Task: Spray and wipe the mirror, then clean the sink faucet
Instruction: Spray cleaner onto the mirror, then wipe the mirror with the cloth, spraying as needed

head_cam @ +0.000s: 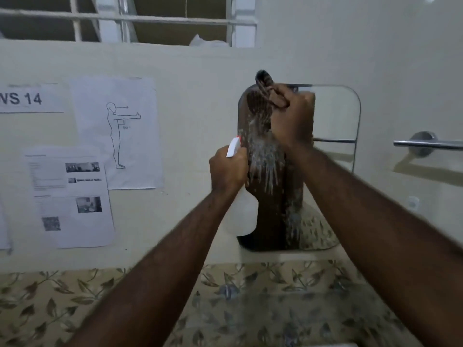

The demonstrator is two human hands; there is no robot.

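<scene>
A rounded rectangular mirror (333, 116) leans against the cream wall above a leaf-patterned surface. Foamy spray streaks run down its left half. My left hand (226, 171) grips a white spray bottle (241, 216) with a white and red nozzle, held just left of the mirror. My right hand (292, 121) presses a dark striped cloth (264, 82) against the upper part of the glass. The mirror reflects my arms. No sink or faucet shows in this view.
Printed sheets (117, 131) are taped to the wall on the left. A metal towel bar (426, 144) sticks out from the wall on the right. A barred window (125, 18) runs along the top. The leaf-patterned cloth (50, 309) covers the surface below.
</scene>
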